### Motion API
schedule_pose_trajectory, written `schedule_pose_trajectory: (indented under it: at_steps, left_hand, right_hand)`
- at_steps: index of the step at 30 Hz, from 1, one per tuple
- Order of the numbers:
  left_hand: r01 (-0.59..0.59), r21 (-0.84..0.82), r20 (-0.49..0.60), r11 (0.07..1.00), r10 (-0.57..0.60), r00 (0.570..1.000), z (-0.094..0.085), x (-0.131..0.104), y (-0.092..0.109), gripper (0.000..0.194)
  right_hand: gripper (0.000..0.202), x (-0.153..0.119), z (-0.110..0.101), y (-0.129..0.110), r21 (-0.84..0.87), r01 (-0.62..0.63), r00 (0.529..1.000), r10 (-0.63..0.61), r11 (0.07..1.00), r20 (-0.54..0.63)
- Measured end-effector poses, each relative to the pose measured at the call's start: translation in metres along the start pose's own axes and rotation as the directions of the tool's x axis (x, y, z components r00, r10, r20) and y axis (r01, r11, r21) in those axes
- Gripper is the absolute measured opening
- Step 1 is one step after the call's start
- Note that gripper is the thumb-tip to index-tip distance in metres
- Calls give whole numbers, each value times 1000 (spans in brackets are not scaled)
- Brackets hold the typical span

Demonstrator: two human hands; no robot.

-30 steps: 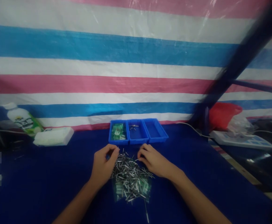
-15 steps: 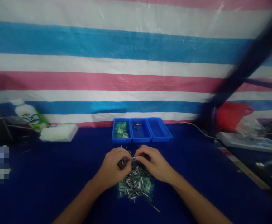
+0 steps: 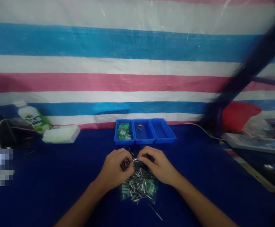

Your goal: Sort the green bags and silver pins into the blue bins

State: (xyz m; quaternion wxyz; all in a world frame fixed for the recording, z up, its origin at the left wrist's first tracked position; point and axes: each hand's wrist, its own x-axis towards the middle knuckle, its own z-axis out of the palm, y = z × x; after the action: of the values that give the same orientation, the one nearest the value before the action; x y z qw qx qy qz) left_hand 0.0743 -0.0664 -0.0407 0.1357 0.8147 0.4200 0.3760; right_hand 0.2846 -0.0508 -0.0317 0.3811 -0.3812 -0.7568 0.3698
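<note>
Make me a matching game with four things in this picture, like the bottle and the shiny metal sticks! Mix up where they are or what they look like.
Things:
1. metal sticks
2. left blue bin
3. bottle
4. red bundle

Clues:
A. has green packets inside
B. over on the right, by clear plastic
C. heaped near the left hand and right hand
D. white and green

Right pairs: 1-C, 2-A, 3-D, 4-B

Silvery rods (image 3: 139,183) in a jumbled heap
</note>
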Motion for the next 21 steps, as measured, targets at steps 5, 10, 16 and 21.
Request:
schedule_pose_trajectory:
  at_steps: [5,10,16,21]
  left_hand:
    - [14,-21,-5,1000,-14,1000,1,0,-1,8]
    - [31,-46,-1,998,-31,1000,0,0,1,9]
    - [40,-123,1,992,-40,999,1,1,3,10]
    - [77,-212,17,974,-75,997,0,2,4,9]
  right_hand:
    - [11,0,0,-1,-16,10,1000,-10,1000,4]
    - [11,-1,0,-2,-9,46,999,-46,999,1]
    - [10,-2,-1,-1,-17,81,997,-82,997,-11]
    - [7,-3,-3,-4,87,67,997,-64,994,-37]
